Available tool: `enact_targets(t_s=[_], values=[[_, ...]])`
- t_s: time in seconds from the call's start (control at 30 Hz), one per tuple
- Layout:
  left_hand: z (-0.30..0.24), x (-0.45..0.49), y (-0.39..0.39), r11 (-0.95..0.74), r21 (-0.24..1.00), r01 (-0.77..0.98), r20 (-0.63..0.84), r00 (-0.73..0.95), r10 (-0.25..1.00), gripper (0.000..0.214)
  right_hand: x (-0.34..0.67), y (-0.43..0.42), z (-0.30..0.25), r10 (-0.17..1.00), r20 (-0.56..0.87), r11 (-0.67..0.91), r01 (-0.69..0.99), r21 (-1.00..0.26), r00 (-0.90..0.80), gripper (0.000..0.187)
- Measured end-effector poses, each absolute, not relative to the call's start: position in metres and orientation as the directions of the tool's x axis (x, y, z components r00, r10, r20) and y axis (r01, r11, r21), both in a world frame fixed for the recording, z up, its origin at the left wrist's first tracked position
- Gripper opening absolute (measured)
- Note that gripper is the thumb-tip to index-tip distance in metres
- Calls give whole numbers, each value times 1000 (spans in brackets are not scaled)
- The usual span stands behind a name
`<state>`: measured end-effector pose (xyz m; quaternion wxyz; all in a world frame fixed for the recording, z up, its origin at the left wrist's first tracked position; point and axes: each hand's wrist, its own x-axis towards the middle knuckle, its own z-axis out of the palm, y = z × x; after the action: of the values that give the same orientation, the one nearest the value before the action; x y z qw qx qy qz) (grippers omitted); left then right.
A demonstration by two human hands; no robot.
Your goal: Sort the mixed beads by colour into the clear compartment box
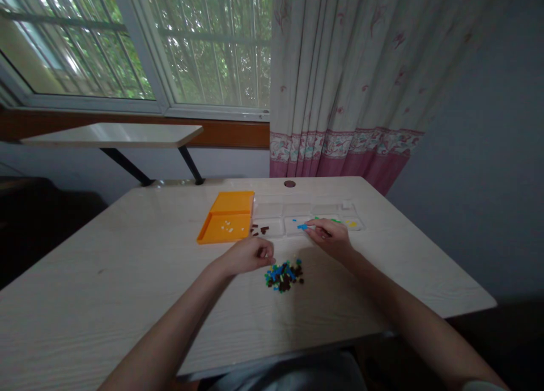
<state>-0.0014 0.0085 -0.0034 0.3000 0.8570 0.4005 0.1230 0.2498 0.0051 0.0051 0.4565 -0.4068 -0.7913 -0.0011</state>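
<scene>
My right hand [330,236] is over a clear compartment tray [276,234], thumb and fingertips pinched at a small blue building brick [302,226]. Another blue bit [294,220] lies in the same compartment. To the left, my left hand [250,254] hovers by a mixed pile of small bricks [284,276], blue, green and dark brown. Its fingers are curled in, and whatever they hold is hidden. Brown bricks [264,230] sit in the tray's left compartment; green pieces [335,220] and yellow pieces [351,224] are in those at the right.
An open orange case [232,203] with several white pieces [227,226] stands left of the tray. A raised shelf [114,135] on black legs is at the table's back left. Behind the wooden table [148,277] hang a curtain [340,96] and a barred window [212,45].
</scene>
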Motion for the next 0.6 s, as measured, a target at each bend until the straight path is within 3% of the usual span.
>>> enact_targets(t_s=[0.3,0.6], values=[[-2,-5,9,-534,621,574,1,681,732,21,254,9,6,657,713,646,670,-367,-243,23],[1,-5,7,-574,563,594,12,689,725,17,261,29,-7,850,466,432,834,-343,-248,22]])
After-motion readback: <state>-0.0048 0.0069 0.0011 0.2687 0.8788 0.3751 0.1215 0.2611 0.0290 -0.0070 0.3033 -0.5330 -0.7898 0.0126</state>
